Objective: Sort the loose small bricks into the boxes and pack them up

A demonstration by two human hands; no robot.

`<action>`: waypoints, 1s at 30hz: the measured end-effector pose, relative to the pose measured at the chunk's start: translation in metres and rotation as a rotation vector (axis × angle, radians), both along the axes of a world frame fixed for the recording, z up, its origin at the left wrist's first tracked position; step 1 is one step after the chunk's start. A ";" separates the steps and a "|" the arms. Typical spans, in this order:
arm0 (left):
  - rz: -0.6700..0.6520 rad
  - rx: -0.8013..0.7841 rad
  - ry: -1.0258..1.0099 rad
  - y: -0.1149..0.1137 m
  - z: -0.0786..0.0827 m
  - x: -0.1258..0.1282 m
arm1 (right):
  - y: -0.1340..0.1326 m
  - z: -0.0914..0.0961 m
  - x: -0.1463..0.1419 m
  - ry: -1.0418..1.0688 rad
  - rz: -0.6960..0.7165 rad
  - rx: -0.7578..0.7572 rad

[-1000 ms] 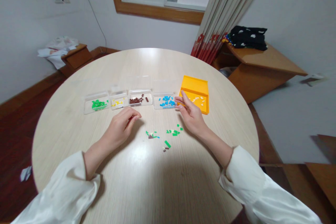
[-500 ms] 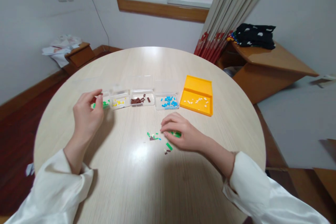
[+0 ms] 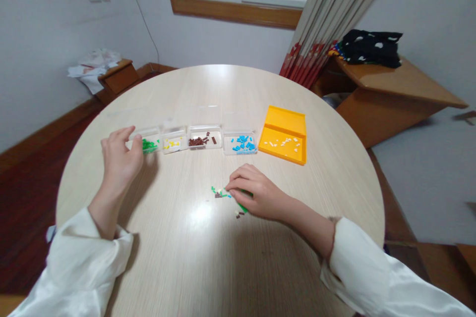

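Note:
My left hand hovers at the left edge of the clear box of green bricks, thumb and fingers apart, nothing visible between them. Lower on the table, my right hand is closed, thumb and fingertips pressed together beside a cluster of tiny green, brown and blue bricks. What those fingertips hold, if anything, is too small to make out. Green bricks show partly from beneath this hand, the rest hidden by it. Just below lie a few small brown and pale bricks.
Clear boxes hold yellow bricks, brown bricks and blue bricks. A yellow hinged case lies open with white pieces inside. All stand in a row across the round table.
My left hand's thumb and fingers have spread apart, and it has shifted left off the green bricks. My right hand has moved slightly down, now covering most of the loose green brick. The view has shifted slightly.

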State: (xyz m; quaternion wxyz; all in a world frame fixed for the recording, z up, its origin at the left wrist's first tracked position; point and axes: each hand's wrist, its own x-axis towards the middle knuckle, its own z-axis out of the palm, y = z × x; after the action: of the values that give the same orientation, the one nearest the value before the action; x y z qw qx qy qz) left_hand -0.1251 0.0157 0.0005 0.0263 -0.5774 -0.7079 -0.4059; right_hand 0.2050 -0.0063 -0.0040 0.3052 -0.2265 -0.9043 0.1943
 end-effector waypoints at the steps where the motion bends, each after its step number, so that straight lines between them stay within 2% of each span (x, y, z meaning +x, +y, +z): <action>1: -0.002 -0.006 -0.003 0.000 0.000 0.000 | 0.001 -0.001 0.000 -0.002 -0.013 0.003; 9: -0.004 0.036 0.011 -0.003 0.004 0.007 | 0.005 -0.009 0.000 -0.053 -0.058 0.014; 12: -0.014 0.050 -0.022 -0.006 0.009 0.011 | 0.006 -0.011 -0.001 -0.059 -0.059 0.022; 18: 0.050 0.090 -0.079 -0.013 0.020 0.015 | 0.008 -0.013 -0.001 -0.069 -0.079 0.023; 21: 0.023 0.086 -0.109 -0.014 0.024 0.021 | 0.008 -0.013 -0.002 -0.087 -0.085 0.010; 23: -0.036 0.084 -0.118 -0.014 0.025 0.030 | 0.008 -0.014 -0.002 -0.093 -0.086 0.009; 25: -0.158 0.052 -0.094 -0.015 0.025 0.042 | 0.008 -0.014 -0.002 -0.091 -0.084 0.016; 26: -0.240 0.029 -0.073 -0.016 0.025 0.048 | 0.008 -0.014 -0.003 -0.088 -0.084 0.019; 30: -0.669 -0.246 0.058 -0.027 0.025 0.075 | 0.008 -0.014 -0.003 -0.102 -0.089 0.010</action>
State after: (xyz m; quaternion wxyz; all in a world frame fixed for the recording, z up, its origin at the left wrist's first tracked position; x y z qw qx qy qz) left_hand -0.0498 -0.0113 0.0252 -0.1577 -0.7874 -0.5222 -0.2871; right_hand 0.2023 0.0016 -0.0178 0.2680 -0.2746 -0.9088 0.1640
